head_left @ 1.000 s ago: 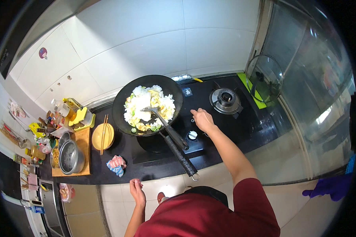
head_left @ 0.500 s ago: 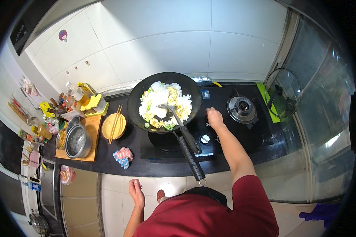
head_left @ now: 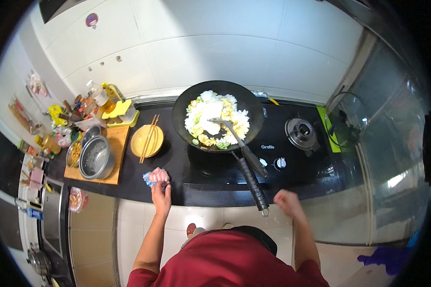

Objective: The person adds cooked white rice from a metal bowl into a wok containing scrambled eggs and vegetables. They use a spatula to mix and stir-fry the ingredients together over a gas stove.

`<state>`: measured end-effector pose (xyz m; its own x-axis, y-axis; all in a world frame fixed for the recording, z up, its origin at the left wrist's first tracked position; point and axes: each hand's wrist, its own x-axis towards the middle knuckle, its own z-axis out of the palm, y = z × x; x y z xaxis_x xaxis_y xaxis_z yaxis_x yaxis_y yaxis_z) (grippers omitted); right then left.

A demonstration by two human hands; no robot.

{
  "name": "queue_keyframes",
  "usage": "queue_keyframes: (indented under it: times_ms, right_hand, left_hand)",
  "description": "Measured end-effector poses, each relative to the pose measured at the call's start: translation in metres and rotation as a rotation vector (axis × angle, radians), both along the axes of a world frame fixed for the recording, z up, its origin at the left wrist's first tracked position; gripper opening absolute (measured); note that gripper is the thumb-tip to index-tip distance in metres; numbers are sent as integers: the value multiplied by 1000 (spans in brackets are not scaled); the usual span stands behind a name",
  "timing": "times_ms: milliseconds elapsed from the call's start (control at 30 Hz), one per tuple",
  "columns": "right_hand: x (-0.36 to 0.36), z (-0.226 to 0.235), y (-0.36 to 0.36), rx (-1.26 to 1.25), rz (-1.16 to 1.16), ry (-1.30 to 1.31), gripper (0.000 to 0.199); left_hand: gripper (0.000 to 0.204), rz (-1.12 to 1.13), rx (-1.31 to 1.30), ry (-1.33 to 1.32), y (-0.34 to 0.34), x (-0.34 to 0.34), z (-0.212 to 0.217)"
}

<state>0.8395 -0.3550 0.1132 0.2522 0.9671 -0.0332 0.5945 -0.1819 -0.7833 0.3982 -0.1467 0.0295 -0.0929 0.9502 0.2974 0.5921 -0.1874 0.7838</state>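
A black wok (head_left: 253,106) full of white rice with egg and green bits sits on the left burner of a black stove (head_left: 225,165). A metal spatula (head_left: 234,137) rests in it, its handle lying over the wok's long black handle (head_left: 254,184). My left hand (head_left: 160,194) reaches up to a pink and blue cloth (head_left: 155,176) at the counter's front edge and touches it. My right hand (head_left: 287,201), blurred and empty, hangs in front of the counter, just right of the wok handle's end.
A yellow bowl (head_left: 141,142) with chopsticks across it stands left of the wok. A wooden board (head_left: 116,143) carries metal pots (head_left: 95,158). Bottles and jars (head_left: 93,103) crowd the far left. The right burner (head_left: 300,131) is bare; a glass lid (head_left: 347,119) leans beyond it.
My right hand has come off the stove knobs and dropped back to the counter's front. My left hand has risen from below the counter to the cloth.
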Motion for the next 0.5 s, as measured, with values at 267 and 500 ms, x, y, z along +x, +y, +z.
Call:
queue_keyframes:
  times_ms: [267,500]
  right_hand:
    - [-194,-65,85,70,329,-96,2]
    - [-306,-48,155,258,255,-320,7]
  left_hand:
    - [25,-195,62,-40,30,9,4]
    - [27,-306,-81,-65,34,-32,-5]
